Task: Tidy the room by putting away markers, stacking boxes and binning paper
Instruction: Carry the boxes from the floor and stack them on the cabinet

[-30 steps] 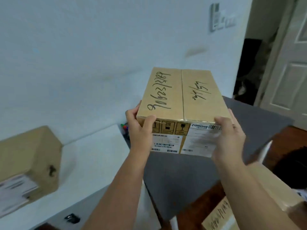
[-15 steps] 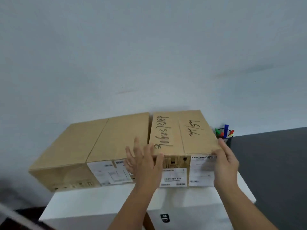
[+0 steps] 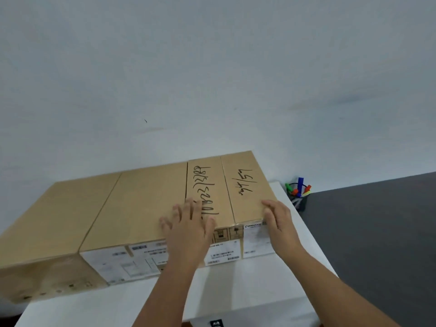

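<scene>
Head view: left hand (image 3: 188,228) flat, fingers spread on small box (image 3: 226,192); right hand (image 3: 279,221) open against its corner.

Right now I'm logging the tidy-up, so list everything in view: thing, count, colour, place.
Handwritten cardboard box: one, tan with black marker writing and white labels, on the white table, right of the plain box, sides touching.
Plain cardboard box: one, tan, larger, white label on front, table's left part.
White table: one, against the wall.
Black mesh pen cup: one, holding green, orange, blue and red markers, at the table's far right corner.
Dark grey surface: one, right of the table.
Pale wall: behind everything.
Left hand: fingers spread across both boxes' tops.
Right hand: flat against the handwritten box's right front corner.
</scene>
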